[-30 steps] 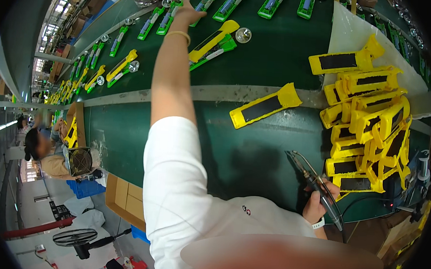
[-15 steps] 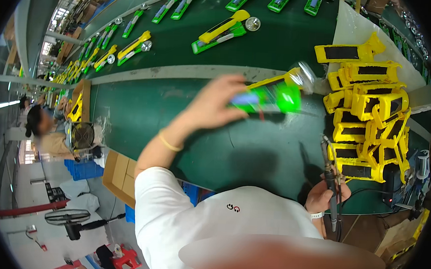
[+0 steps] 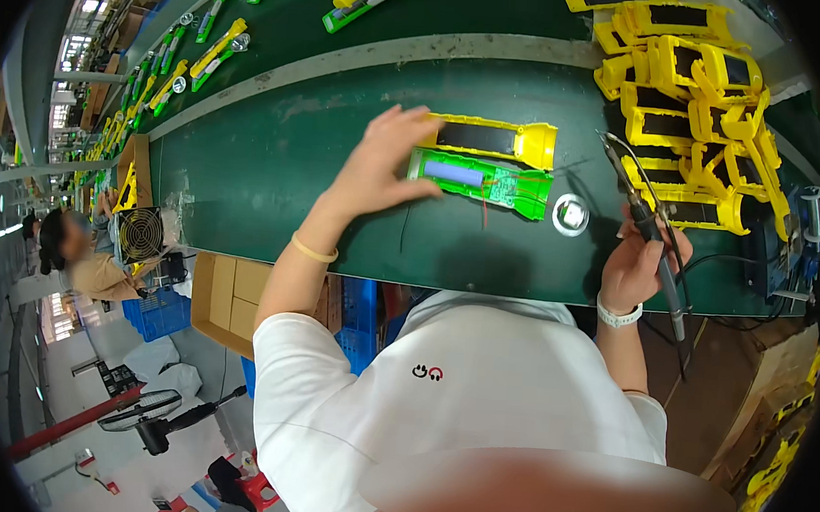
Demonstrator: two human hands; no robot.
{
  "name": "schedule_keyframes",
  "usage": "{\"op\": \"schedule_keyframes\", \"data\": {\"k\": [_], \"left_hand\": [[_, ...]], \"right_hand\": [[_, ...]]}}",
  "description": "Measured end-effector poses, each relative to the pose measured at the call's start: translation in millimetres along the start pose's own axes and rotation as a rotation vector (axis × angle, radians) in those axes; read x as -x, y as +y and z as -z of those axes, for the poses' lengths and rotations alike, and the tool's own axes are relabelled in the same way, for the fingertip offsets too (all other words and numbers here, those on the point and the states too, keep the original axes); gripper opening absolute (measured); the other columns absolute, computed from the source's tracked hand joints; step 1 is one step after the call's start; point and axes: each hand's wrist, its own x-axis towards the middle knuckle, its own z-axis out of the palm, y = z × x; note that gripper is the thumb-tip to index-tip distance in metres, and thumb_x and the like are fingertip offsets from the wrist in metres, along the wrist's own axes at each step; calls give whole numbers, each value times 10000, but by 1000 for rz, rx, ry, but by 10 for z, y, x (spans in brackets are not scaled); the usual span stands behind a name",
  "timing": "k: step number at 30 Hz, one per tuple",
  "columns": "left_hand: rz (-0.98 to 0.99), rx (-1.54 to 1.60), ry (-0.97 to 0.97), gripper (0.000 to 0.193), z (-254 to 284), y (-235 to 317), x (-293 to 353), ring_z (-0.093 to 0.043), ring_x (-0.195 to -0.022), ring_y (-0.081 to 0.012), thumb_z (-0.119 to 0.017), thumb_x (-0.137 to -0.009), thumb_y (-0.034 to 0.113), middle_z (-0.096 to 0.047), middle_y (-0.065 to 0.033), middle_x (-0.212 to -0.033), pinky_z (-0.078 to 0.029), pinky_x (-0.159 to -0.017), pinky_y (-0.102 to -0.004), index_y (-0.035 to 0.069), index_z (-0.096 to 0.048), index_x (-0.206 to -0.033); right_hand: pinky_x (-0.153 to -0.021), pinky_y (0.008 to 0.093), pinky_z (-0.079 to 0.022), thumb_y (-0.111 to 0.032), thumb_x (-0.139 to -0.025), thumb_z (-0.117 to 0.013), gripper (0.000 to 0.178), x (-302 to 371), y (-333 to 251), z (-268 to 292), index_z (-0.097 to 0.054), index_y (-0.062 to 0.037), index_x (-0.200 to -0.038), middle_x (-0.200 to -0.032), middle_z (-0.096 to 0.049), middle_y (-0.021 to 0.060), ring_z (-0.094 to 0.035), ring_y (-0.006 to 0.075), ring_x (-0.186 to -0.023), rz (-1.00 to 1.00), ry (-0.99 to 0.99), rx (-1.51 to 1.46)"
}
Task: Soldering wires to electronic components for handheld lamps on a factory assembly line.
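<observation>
On the green bench, a yellow shell half with a dark panel lies alongside a green shell half, like the two halves of a flashlight body. The green half holds a blue-violet cylindrical cell, a circuit board and thin red wires. My left hand spans the left ends of both halves, fingers at the yellow one and thumb at the green one's near edge. A round silver reflector sits off their right end. My right hand grips a soldering iron, its tip tilted up and left.
Yellow shell halves are piled at the right, close to the soldering iron. Beyond a pale rail, more green and yellow assemblies stand in a row. A small black fan and an open carton are at the left.
My left hand has brought the shell halves down onto the bench, and they now lie side by side with the reflector apart. My right hand has raised the soldering iron toward them.
</observation>
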Motion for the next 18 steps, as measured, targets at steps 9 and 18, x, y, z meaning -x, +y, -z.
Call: {"op": "schedule_keyframes", "data": {"k": [9,18], "left_hand": [[-1,-139,-24,635,-149,167,146,-385,-1243,-312,-707,-707,240,-470,-113,-1291,-260,-1049,-482,88,-453,-1269],[-268,-100,175,275,-396,340,-28,-567,-824,-209,-735,-671,122,-629,-23,-970,-448,-694,-319,108,-644,-930]], "right_hand": [[-489,233,-409,-212,-841,-630,342,1,-80,-59,-406,-60,-1050,-824,-558,106,-532,158,-560,-172,-39,-52],[-472,219,-391,-80,-862,-576,247,-38,-246,-211,-379,-65,-1011,-820,-502,55,-484,107,-536,-530,-225,43]]}}
